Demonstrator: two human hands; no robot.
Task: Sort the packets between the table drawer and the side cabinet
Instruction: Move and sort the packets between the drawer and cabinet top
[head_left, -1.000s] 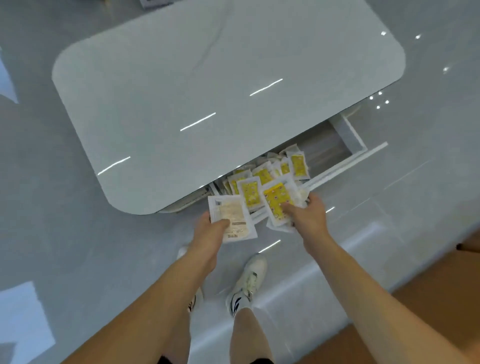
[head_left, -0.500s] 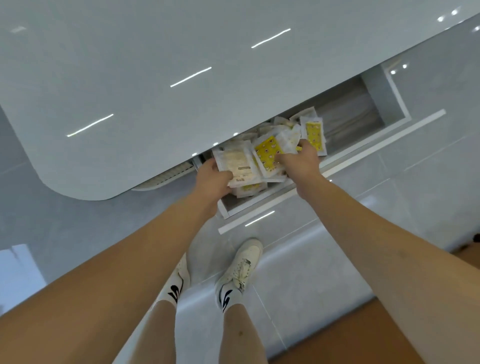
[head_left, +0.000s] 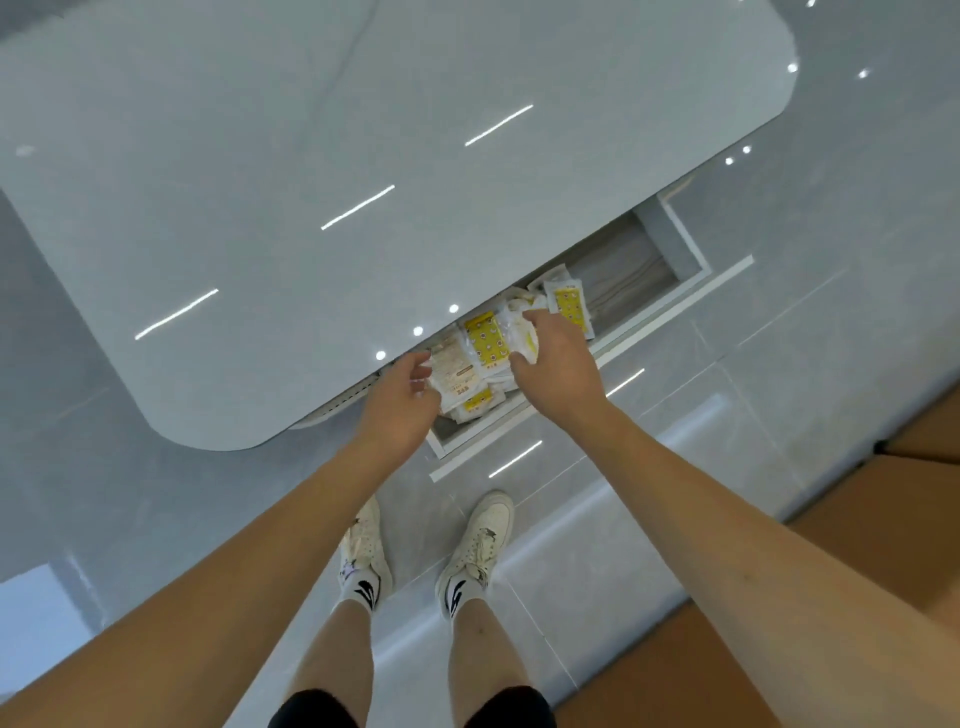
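Packets (head_left: 485, 345) heaped at the left end of the open drawer (head_left: 680, 244), mid-frame under the worktop (head_left: 311, 156) edge — right end bare. Side cabinet not in view; sorting looks barely begun. Left hand (head_left: 402, 402): fingers apart beside the beige packet (head_left: 457, 371), which half a second ago it gripped. Right hand (head_left: 553, 364): fingers clamped on a crumpled bunch — grip unchanged

The table top (head_left: 363, 156) is overhanging the back of the open drawer (head_left: 670, 244), leaving only its front strip reachable. Packets (head_left: 485, 343) are crowding the left end; the right end is lying bare.
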